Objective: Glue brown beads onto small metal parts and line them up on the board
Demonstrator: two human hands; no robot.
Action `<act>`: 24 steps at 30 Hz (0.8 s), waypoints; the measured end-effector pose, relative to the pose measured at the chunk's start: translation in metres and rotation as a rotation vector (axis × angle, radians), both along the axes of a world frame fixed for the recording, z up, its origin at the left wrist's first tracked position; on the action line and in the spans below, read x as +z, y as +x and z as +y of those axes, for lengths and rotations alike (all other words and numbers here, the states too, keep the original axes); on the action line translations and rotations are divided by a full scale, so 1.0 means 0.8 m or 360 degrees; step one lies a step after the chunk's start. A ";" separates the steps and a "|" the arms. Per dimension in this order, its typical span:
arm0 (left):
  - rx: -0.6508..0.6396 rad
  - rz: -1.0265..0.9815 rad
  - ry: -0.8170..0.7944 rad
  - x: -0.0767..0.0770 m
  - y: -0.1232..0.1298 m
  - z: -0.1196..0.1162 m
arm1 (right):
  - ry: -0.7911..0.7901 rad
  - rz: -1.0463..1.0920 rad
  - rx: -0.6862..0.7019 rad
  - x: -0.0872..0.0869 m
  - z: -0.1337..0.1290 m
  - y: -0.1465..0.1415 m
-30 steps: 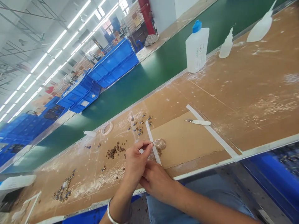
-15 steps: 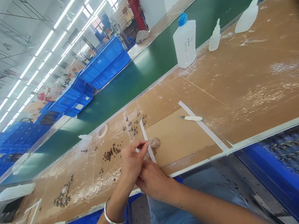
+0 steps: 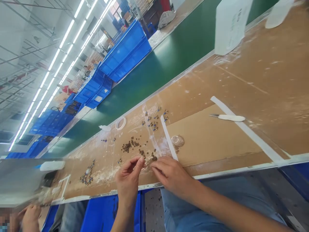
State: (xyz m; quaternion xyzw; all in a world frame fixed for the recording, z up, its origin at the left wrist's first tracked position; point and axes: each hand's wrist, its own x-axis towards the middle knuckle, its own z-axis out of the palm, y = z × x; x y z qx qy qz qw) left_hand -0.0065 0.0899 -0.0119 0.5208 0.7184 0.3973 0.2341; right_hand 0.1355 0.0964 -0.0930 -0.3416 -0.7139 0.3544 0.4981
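Note:
My left hand point(image 3: 129, 175) is just above the front of the table, thumb and forefinger pressed together. Whatever lies between those fingertips is too small to make out. To its right, my right hand point(image 3: 173, 174) rests low, with its bent fingertips together at a few small dark brown pieces point(image 3: 154, 158); I cannot see what they grip. A larger scatter of the brown pieces point(image 3: 130, 145) lies beyond my left hand. Beside the white tape strip point(image 3: 169, 138) stands a small clear round dish point(image 3: 178, 141). Several small blue-and-gold parts point(image 3: 154, 124) lie farther back.
A white-handled knife point(image 3: 231, 118) lies on the cardboard point(image 3: 207, 138) at right. Behind are a tape roll point(image 3: 120, 123), a small white bottle point(image 3: 105, 128) and a large white bottle point(image 3: 230, 29). A green conveyor belt point(image 3: 173, 54) runs past. Another person's hand point(image 3: 31, 216) shows at lower left.
My left hand has left the clear dish and moved left. My right hand has come out from under it to the brown pieces, so the hands are now apart. The view has turned left.

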 end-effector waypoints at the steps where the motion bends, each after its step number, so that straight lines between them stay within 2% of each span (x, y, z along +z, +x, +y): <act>1: 0.0057 0.0005 -0.0023 -0.006 -0.013 -0.010 | -0.0003 0.0008 0.0010 0.000 -0.001 0.000; 5: 0.0235 0.0010 -0.0097 -0.032 -0.047 -0.042 | 0.0068 0.0019 -0.0016 -0.002 -0.003 -0.002; 9: 0.0323 -0.0060 -0.0116 -0.049 -0.058 -0.049 | 0.0129 -0.0059 -0.0007 -0.002 -0.003 -0.004; 13: 0.0289 -0.0019 -0.0123 -0.051 -0.057 -0.044 | 0.0178 -0.0214 0.0020 0.003 -0.005 -0.009; 18: 0.0245 0.0075 -0.0157 -0.050 -0.053 -0.040 | 0.0366 -0.0321 0.0027 0.005 -0.016 -0.021; 24: 0.0274 0.0110 -0.0206 -0.050 -0.050 -0.038 | 0.0382 -0.0377 0.0059 0.000 -0.022 -0.024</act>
